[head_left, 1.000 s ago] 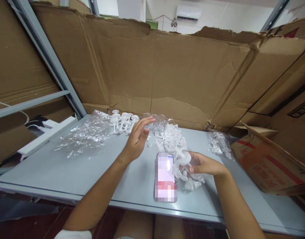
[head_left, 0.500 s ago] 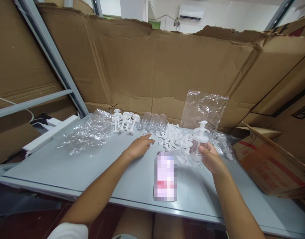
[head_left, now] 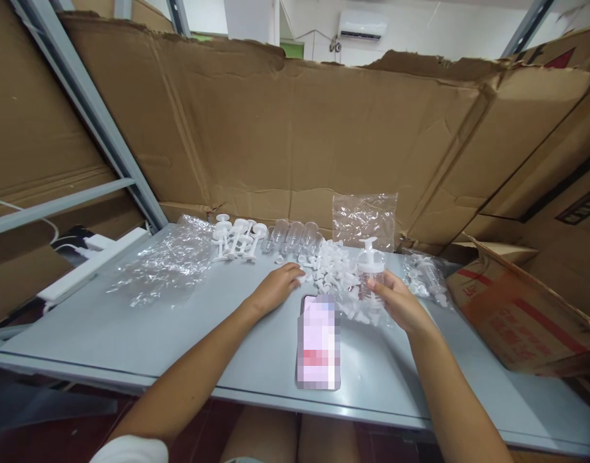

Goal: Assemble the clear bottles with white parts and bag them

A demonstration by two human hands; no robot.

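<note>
**Clear syringe held upright over a table of white plastic parts**

The right hand (head_left: 396,302) grips a clear syringe (head_left: 371,273) upright, fingers closed round its barrel, the white plunger on top; an empty clear bag (head_left: 365,220) stands just behind it. The left hand (head_left: 277,287) lies palm down on the grey table (head_left: 131,334), fingers loosely spread and holding nothing, its tips touching a heap of small white caps (head_left: 330,270). A phone (head_left: 319,342) lies flat between the two forearms, its screen blurred and unreadable. Farther back are a row of white plungers (head_left: 237,236), clear barrels (head_left: 295,235) and crumpled plastic wrap (head_left: 164,260). Torn brown cardboard (head_left: 299,141) walls the table in; a carton (head_left: 521,315) at the right bears red print too skewed to read. An air conditioner (head_left: 362,26) hangs on the white wall beyond
</note>
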